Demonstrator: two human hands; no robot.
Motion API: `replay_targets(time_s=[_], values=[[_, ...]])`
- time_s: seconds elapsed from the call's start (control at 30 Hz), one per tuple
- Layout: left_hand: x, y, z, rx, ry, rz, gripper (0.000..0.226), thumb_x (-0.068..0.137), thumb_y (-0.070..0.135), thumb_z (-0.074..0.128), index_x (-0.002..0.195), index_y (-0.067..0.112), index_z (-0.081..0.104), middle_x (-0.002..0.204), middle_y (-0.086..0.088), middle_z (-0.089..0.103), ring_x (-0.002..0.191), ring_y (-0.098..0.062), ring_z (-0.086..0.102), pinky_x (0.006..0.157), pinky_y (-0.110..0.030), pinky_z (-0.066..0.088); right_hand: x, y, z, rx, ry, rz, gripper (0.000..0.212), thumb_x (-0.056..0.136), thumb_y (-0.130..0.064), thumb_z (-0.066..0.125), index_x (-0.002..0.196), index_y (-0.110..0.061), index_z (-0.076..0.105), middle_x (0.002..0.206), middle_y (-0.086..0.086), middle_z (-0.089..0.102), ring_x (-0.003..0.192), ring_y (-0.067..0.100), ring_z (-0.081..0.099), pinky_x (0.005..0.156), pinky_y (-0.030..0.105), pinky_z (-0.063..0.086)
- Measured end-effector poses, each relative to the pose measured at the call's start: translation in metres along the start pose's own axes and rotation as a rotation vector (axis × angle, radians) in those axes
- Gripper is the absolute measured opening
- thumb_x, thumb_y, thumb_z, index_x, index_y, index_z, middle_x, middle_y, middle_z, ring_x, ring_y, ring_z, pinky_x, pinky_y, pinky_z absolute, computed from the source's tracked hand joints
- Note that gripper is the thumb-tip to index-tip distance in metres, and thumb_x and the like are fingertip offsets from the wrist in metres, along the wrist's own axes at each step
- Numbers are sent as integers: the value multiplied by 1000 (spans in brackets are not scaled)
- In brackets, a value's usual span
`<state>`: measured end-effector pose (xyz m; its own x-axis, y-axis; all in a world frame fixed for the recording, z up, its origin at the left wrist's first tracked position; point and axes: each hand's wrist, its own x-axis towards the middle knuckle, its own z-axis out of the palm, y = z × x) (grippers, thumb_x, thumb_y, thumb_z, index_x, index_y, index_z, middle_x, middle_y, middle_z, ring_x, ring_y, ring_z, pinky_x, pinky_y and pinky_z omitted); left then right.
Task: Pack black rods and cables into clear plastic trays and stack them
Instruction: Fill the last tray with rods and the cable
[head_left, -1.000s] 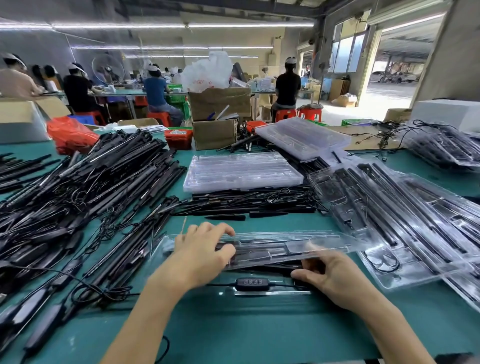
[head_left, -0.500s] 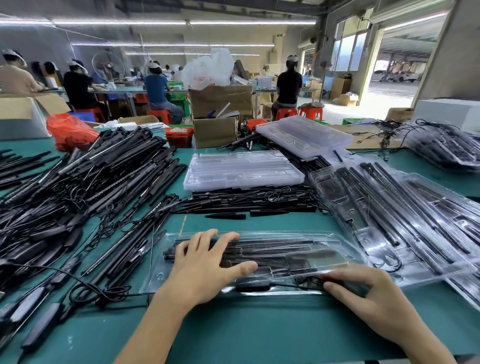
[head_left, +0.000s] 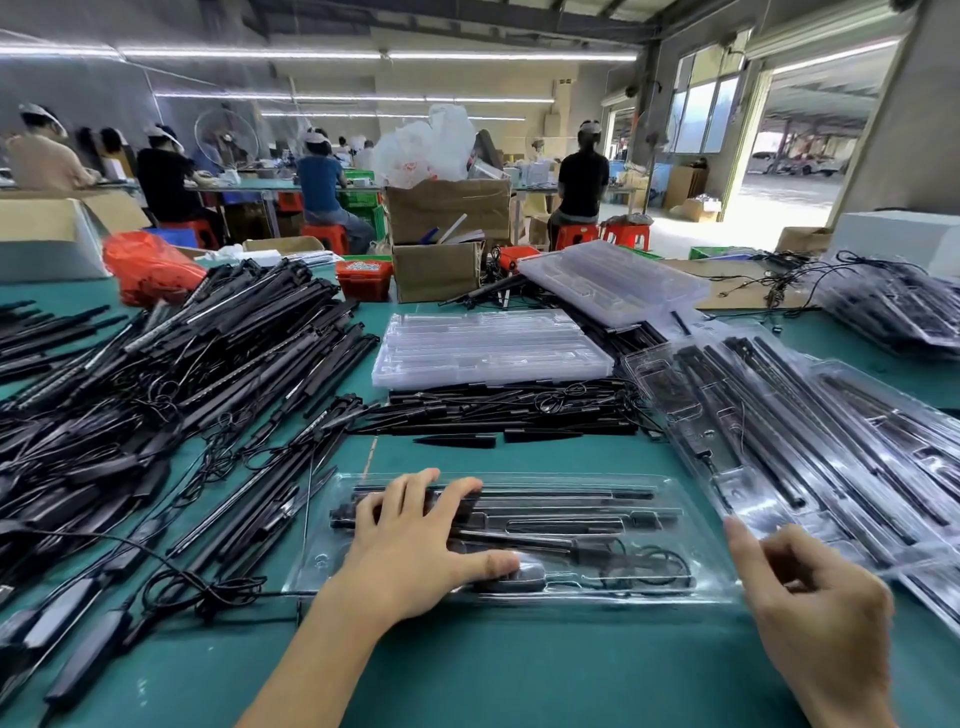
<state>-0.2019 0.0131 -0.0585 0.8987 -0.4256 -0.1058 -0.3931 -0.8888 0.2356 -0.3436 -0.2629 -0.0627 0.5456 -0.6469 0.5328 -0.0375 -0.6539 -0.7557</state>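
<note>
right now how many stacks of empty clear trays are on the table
2. One stack of empty clear trays lies flat at the table's centre, behind the loose rods. A second stack sits tilted further back to its right. More may be hidden under the filled trays at right.

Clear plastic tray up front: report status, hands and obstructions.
Left hand flat, pressing clear plastic tray holding black rods and coiled cable. Right hand loosely curled, empty, at tray's right end. Packed trays crowd the right.

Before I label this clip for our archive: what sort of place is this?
Most likely a factory packing floor. A heap of black rods and stacked clear trays cover a green table, and workers sit at benches behind.
</note>
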Motion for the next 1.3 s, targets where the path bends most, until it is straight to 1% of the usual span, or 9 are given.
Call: replay_targets(time_s=[0.07, 0.13, 0.2, 0.3, 0.37, 0.5, 0.63, 0.87, 1.3], values=[[1, 1, 0, -8, -6, -1, 105, 51, 106, 15, 144, 58, 10, 162, 8, 6, 148, -12, -6, 119, -45, -2, 5, -2, -1, -124, -56, 86, 29, 84, -32, 76, 63, -21, 59, 56, -6, 62, 58, 18, 59, 58, 35, 40], [1, 1, 0, -27, -7, -7, 103, 52, 106, 18, 143, 59, 10, 161, 9, 5, 148, -11, -8, 119, -45, -3, 9, -7, 0, -274, -296, 199, 23, 86, -43, 72, 78, -23, 62, 69, -8, 65, 70, 17, 61, 67, 36, 45], [0, 1, 1, -30, -3, -7, 104, 51, 106, 17, 143, 59, 10, 161, 9, 4, 147, -10, -9, 119, -45, -5, 13, -11, 3, -421, -484, 271, 31, 88, -50, 66, 79, -21, 61, 76, -6, 66, 76, 18, 62, 74, 37, 50], [-1, 0, 3, -19, 1, 2, 104, 53, 106, 13, 145, 59, 7, 162, 10, 2, 148, -11, -10, 119, -46, -6, 22, -12, 8, -495, -594, 303, 43, 93, -45, 61, 66, -13, 51, 62, -2, 62, 63, 19, 60, 65, 32, 47], [-1, 1, 2, -24, -12, 0, 102, 54, 105, 13, 145, 58, 7, 163, 8, 1, 148, -11, -11, 119, -46, -6, 30, -10, 7, -371, -649, 365, 45, 94, -35, 64, 58, -13, 48, 48, 4, 57, 46, 19, 54, 58, 28, 42], [0, 0, 0, -44, -27, -5, 99, 58, 103, 18, 145, 57, 9, 163, 7, 2, 148, -12, -10, 119, -46, -6, 35, -6, 3, 61, -698, 558, 24, 95, -10, 65, 77, 6, 60, 52, 13, 59, 32, 20, 42, 35, 18, 30], [0, 0, -1, -47, -30, -5, 99, 55, 103, 17, 144, 59, 10, 163, 8, 3, 149, -12, -10, 119, -46, -5, 34, -4, 6, 204, -793, 655, 23, 99, -8, 56, 78, 1, 51, 52, 13, 50, 30, 17, 36, 29, 16, 25], [0, -5, 0, -74, -11, 8, 107, 48, 106, 15, 144, 59, 11, 162, 9, 5, 149, -11, -8, 119, -46, -4, 34, -7, 12, 157, -735, 609, 30, 100, -4, 52, 70, -4, 48, 48, 13, 53, 29, 17, 39, 30, 15, 22], [-1, -7, -2, -92, 23, 7, 104, 50, 105, 21, 142, 58, 20, 158, 9, 14, 147, -10, 1, 118, -45, 0, 39, -5, 16, 6, -846, 540, 32, 102, -8, 50, 72, -1, 53, 48, 13, 53, 26, 13, 32, 30, 15, 21]])
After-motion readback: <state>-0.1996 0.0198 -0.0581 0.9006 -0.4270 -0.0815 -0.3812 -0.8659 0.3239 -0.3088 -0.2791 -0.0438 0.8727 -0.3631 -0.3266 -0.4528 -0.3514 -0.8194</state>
